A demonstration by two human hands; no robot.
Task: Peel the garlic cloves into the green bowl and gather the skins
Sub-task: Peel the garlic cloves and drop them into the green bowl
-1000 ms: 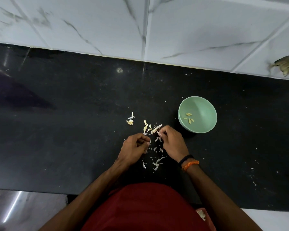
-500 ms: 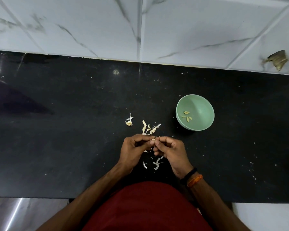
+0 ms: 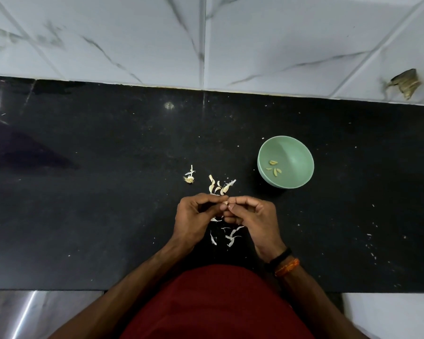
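Garlic skins point(image 3: 231, 236) lie loose on the black bench point(image 3: 83, 216) nearest the person, under both hands. Left hand point(image 3: 196, 216) and right hand point(image 3: 252, 216) meet fingertip to fingertip, pinching one small clove point(image 3: 227, 203) between them. Beyond them sit unpeeled cloves point(image 3: 220, 187), a root scrap point(image 3: 189, 179), then right, the green bowl point(image 3: 296, 167) holding peeled cloves point(image 3: 274, 168).

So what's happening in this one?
A person is peeling garlic at a black counter. The left hand and right hand meet at their fingertips, pinching one small clove between them. A green bowl to the right holds a few peeled cloves. More cloves wait just beyond the hands, a root stub lies to their left, and loose skins lie scattered below the hands, not yet gathered.
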